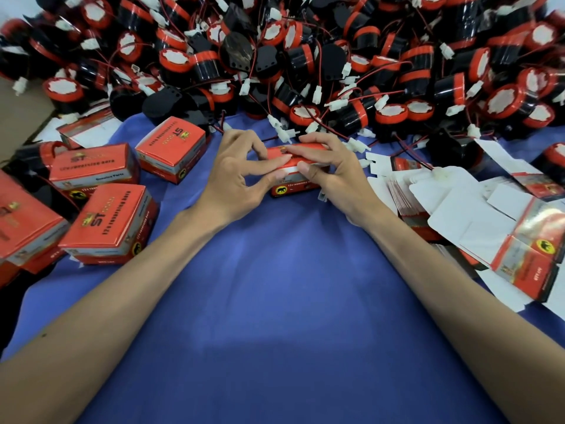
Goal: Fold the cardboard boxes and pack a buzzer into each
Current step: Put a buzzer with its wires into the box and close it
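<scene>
A small red cardboard box [292,185] with a yellow elephant badge rests on the blue cloth [275,301] at centre. My left hand [232,175] grips its left end, forefinger and thumb pressing along the top flap. My right hand [333,172] holds the right end, thumb on the white flap edge and fingers over the red lid. What is inside the box is hidden. A huge heap of black and red buzzers [305,62] with red wires and white plugs fills the far side.
Several closed red boxes [107,221] lie at the left. A stack of flat unfolded box blanks [477,228], white side up, spreads at the right. A loose buzzer [452,148] sits beside the blanks. Brown cardboard [18,117] shows at the far left.
</scene>
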`<state>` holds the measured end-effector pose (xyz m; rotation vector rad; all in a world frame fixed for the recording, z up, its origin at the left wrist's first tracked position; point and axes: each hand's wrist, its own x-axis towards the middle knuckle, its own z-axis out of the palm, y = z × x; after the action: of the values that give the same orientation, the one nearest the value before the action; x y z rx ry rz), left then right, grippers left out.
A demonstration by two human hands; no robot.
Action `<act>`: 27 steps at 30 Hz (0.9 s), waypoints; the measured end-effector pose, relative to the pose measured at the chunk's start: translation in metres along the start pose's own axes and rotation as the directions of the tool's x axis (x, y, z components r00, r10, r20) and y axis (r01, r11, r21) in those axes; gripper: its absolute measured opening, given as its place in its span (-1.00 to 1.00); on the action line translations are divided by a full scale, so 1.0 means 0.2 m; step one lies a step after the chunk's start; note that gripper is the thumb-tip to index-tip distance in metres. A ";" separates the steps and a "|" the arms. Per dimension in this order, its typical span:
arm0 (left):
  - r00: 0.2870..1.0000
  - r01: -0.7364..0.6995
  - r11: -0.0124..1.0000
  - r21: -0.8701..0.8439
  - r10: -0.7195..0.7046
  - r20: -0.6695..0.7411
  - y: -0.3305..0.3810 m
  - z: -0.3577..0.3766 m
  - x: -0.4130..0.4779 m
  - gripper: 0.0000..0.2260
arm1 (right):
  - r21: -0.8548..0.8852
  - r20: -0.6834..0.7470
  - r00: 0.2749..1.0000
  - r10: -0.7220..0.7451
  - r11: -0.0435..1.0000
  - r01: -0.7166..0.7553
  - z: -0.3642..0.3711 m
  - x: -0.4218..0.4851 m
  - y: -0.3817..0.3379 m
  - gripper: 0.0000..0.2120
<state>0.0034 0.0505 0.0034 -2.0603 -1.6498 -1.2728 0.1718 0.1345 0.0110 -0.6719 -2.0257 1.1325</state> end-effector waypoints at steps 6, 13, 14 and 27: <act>0.985 -0.156 0.986 0.055 0.159 -0.069 0.00 0.03 -0.01 -0.89 | -0.121 0.022 0.998 -0.062 0.991 0.064 0.00 0.01 -0.01 -0.69; 0.988 0.133 0.976 -0.172 -0.145 -0.062 0.06 0.01 0.00 -0.83 | -0.232 0.021 0.991 -0.134 0.963 0.136 0.00 0.01 -0.01 -0.69; 0.984 0.161 0.965 -0.207 -0.174 -0.046 0.06 0.00 0.00 -0.81 | -0.246 0.015 0.989 -0.146 0.958 0.145 0.00 0.00 -0.02 -0.70; 0.998 0.041 0.998 -0.053 -0.043 -0.035 0.03 0.02 0.00 -0.88 | -0.388 0.104 0.989 -0.100 0.912 0.133 0.02 -0.01 0.00 -0.66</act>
<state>0.0100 0.0511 0.0034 -2.0293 -1.6702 -1.3725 0.1697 0.1317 0.0093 -0.6958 -2.3605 0.6940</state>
